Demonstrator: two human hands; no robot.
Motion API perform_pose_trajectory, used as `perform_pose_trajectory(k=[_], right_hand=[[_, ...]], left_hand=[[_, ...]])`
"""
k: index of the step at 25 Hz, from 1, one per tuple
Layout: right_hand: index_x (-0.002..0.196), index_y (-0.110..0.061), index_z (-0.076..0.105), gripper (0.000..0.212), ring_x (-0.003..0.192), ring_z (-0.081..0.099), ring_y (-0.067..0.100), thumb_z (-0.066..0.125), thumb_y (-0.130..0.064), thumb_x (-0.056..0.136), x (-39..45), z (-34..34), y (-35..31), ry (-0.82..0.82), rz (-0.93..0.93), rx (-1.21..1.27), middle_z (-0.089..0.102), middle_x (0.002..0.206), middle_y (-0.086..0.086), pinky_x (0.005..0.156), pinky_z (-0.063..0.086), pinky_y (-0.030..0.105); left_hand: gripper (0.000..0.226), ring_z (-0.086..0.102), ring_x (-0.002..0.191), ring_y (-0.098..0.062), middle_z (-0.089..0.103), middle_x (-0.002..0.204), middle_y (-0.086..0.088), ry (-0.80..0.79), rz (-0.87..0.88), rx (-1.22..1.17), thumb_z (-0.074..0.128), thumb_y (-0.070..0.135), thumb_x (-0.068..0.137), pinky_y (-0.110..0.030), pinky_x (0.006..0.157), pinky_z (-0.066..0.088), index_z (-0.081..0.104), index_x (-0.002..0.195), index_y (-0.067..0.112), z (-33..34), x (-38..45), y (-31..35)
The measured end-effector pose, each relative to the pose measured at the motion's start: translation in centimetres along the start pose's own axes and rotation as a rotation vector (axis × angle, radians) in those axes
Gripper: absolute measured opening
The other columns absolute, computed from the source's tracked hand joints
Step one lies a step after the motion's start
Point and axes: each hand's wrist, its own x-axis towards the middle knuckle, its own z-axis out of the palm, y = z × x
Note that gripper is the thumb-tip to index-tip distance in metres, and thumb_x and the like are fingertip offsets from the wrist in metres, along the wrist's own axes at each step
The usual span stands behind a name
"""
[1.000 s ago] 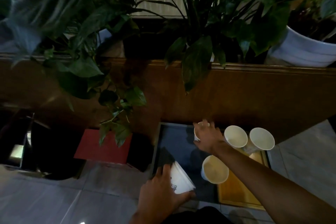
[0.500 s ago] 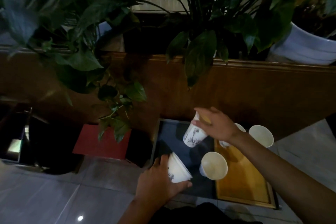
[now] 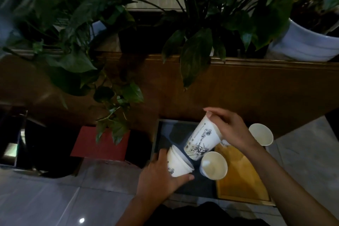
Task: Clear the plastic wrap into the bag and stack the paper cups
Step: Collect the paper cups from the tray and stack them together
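We noted left hand (image 3: 161, 176) gripping cup stack (image 3: 178, 164) over dark tray (image 3: 165, 134); right hand (image 3: 230, 130) gripped printed cup (image 3: 201, 138), tilted, base just above stack mouth.

a dark tray (image 3: 165, 134) and a wooden tray (image 3: 244, 180) lie side by side on the tiled floor (image 3: 64, 198), two open paper cups (image 3: 213, 165) standing there.

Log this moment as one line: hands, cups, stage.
left hand: grips cup stack | right hand: holds printed cup, tilted toward stack | loose cups: two | stage: nesting, not yet seated
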Motion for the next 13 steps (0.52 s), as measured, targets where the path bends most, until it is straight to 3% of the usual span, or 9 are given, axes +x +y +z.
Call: perform_pose_trajectory(k=[6,13], right_hand=[[0.101,-0.042,0.077,0.031,0.105,0.066,0.007,0.062,-0.052,0.076,-2.2,1.9,1.7,0.094,0.146,0.298,0.075,0.103,-0.019,0.092,0.052,0.036],[0.104,-0.039,0.077,0.032,0.097,0.069,0.003,0.06,-0.054,0.082,-3.0,3.7,1.9,0.037,0.101,0.313,0.076,0.103,-0.014,0.08,0.049,0.026]], left_hand=[[0.097,0.059,0.113,-0.014,0.054,0.126,0.013,0.05,0.072,-0.119,0.069,0.08,0.053,-0.04,0.088,0.055,0.03,0.134,0.043,-0.3,-0.7,0.7],[0.09,0.061,0.108,-0.007,0.054,0.124,0.016,0.051,0.158,-0.217,0.072,0.07,0.06,-0.038,0.085,0.056,0.03,0.137,0.048,-0.4,-1.4,1.0]])
